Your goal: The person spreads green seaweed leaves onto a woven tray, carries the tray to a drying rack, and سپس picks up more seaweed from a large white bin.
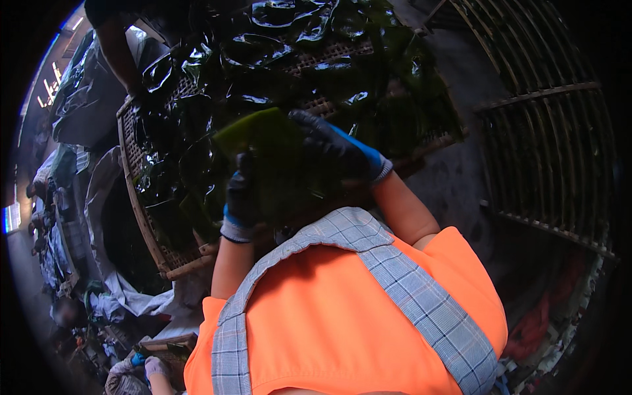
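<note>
Both hands wear dark coated work gloves with blue backs and grey cuffs. Between them is a wide, thin, dark green sheet (266,133), which looks like a kelp leaf. My left hand (243,185) grips its left edge, thumb on top. My right hand (335,148) lies on its right side, fingers pointing up and left; whether they pinch it is hidden. Beneath, a woven bamboo tray (140,212) bears many wet, glossy dark green sheets (256,84), overlapping, with the weave showing between some.
Another person's arm (118,54) reaches to the tray's upper left corner. Slatted racks (538,148) with dark strips stand at right. A large pale sack (96,207) with dark green contents is at left. At lower left, another person's gloved hands (155,366) are by a smaller tray (168,345).
</note>
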### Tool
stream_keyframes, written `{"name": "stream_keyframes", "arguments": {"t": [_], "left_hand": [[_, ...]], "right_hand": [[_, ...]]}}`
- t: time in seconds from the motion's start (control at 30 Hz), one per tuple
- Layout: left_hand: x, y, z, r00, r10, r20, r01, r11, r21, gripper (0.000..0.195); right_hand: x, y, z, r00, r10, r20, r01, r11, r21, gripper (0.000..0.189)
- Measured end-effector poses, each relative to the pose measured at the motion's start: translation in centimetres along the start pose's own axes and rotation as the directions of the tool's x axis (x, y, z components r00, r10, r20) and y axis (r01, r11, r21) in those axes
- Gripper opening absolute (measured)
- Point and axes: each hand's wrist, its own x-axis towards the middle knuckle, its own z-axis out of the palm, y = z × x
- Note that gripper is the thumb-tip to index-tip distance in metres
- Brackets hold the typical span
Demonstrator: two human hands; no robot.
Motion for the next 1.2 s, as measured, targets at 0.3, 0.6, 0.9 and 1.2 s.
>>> {"name": "stream_keyframes", "arguments": {"t": [0.3,0.6,0.9,1.2], "left_hand": [[7.4,-5.9,5.3,0.972,-0.096,0.214,-0.119,0.586,0.802,0.026],[20.7,-8.5,4.6,0.994,-0.04,-0.099,0.106,0.497,0.861,0.031],[32.5,-9.7,2.7,0.985,0.14,-0.098,0.171,-0.759,0.628,0.083],[34.1,-11.0,-2.1,0.927,0.159,-0.339,0.363,-0.165,0.917,0.034]], "right_hand": [[-3.9,-1.1,-5.2,0.971,-0.238,0.028,0.232,0.906,-0.354,0.041],[-10.2,-6.5,-13.6,0.749,-0.131,-0.65,0.28,0.951,0.131,0.045],[-17.2,-12.4,-17.6,0.529,-0.171,-0.831,0.477,0.87,0.125,0.058],[-15.9,-11.9,-16.1,0.356,-0.305,-0.883,0.391,0.907,-0.155,0.041]]}}
